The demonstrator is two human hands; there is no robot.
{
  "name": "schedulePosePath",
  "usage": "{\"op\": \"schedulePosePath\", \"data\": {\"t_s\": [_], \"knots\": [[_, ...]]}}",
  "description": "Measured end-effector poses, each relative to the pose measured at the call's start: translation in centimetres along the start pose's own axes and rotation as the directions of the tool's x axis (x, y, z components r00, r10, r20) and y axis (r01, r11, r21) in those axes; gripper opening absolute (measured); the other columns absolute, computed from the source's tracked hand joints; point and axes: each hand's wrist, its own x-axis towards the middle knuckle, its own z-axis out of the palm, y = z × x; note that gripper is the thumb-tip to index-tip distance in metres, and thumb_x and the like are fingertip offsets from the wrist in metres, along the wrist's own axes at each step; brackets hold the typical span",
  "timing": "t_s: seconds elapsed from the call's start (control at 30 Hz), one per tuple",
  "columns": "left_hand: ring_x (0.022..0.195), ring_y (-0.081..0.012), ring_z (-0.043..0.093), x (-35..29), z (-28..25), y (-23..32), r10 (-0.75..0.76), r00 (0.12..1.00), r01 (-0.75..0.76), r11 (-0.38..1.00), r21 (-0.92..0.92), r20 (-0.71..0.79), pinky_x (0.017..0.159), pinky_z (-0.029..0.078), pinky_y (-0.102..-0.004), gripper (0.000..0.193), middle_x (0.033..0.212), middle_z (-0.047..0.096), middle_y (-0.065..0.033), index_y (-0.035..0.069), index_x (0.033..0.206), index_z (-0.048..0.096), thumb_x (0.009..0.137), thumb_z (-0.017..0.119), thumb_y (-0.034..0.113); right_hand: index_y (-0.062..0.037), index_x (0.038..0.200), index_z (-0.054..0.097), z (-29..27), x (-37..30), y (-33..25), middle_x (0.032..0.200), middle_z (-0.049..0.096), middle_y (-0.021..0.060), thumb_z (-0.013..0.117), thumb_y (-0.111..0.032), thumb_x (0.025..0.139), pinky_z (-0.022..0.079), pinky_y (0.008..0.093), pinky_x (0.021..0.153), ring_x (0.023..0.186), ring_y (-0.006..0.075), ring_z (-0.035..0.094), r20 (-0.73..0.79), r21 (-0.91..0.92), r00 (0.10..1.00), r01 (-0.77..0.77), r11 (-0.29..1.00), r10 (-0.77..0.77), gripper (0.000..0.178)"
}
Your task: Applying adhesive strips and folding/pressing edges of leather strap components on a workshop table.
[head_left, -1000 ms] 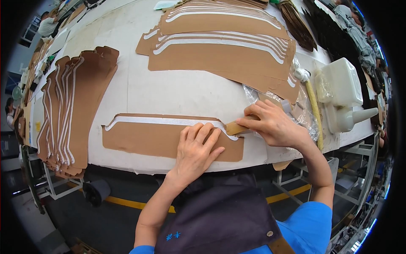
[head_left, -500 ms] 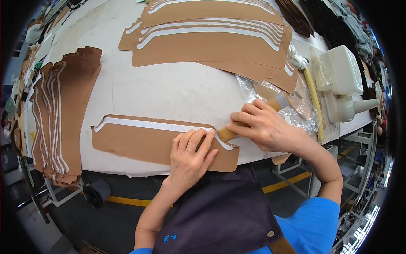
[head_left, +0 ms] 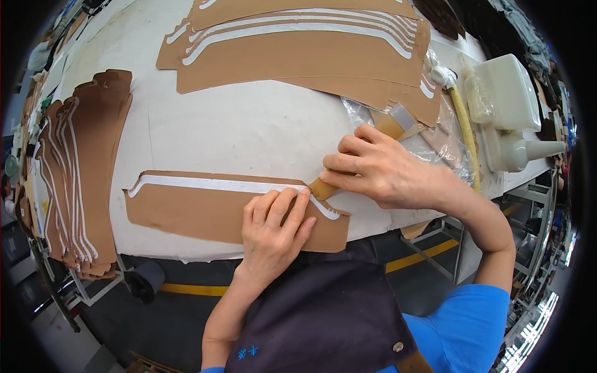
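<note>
A long tan panel (head_left: 186, 209), leather-like, lies at the table's near edge. A white strip (head_left: 217, 184) follows its far edge and bends down at the right end. My left hand (head_left: 272, 225) rests on the panel's right half, fingers stretched, holding nothing, the fingertips at the strip. In my right hand (head_left: 382, 168) is a tan, wooden-looking stick tool (head_left: 393, 123) with a greyish far end. It slants, and its near tip meets the panel edge beside my left fingertips, at the strip's bend. My right fingers wrap round its middle and hide that part.
Overlapping tan panels with white strips (head_left: 298, 59) lie at the back. Another stack of brown panels (head_left: 106, 143) hangs over the left edge. To the right are clear plastic film (head_left: 460, 165), a yellow tube (head_left: 461, 133) and white plastic containers (head_left: 510, 93).
The tool has tilted more steeply, and its tip has shifted slightly left along the panel edge. My left hand stays on the panel. The whole view has shifted a little.
</note>
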Motion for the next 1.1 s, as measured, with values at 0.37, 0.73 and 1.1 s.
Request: {"op": "schedulePosePath", "data": {"t_s": [0.37,0.73,1.1], "knots": [[0.116,-0.0291,0.059,-0.1,0.1,0.4,-0.024,1.0,0.024,1.0,0.008,-0.017,0.097,0.047,-0.045,0.046,0.13,0.065,-0.0083,0.003,0.13,0.07,0.088,0.082,0.02,-0.0057,0.087,0.074,0.5,1.3,2.2,0.098,0.06,0.0029,0.072,-0.011,0.078,0.046,0.0371,0.084,0.097,0.0219,0.055,-0.04,0.085,0.99,0.14,0.987,-0.137,0.011],[0.116,-0.0277,0.06,-0.7,0.3,1.1,-0.014,0.999,0.015,0.999,0.03,-0.031,0.099,0.048,-0.0442,0.043,0.128,0.065,-0.0081,0.004,0.126,0.073,0.089,0.082,0.023,-0.0054,0.084,0.074,0.6,1.5,1.9,0.093,0.06,0.0012,0.073,-0.013,0.078,0.046,0.0347,0.083,0.094,0.02,0.056,-0.059,0.094,0.982,0.184,0.978,-0.179,0.01],[0.126,-0.0364,0.055,-1.5,-0.3,1.6,-0.123,0.991,0.127,0.989,0.081,-0.057,0.106,0.046,-0.0523,0.053,0.132,0.061,-0.0136,0.005,0.131,0.071,0.084,0.087,0.026,-0.0079,0.083,0.076,0.3,4.0,3.1,0.093,0.06,-0.0008,0.074,-0.015,0.08,0.045,0.0335,0.083,0.095,0.0182,0.056,0.022,0.094,0.959,0.281,0.955,-0.284,0.008]]}}
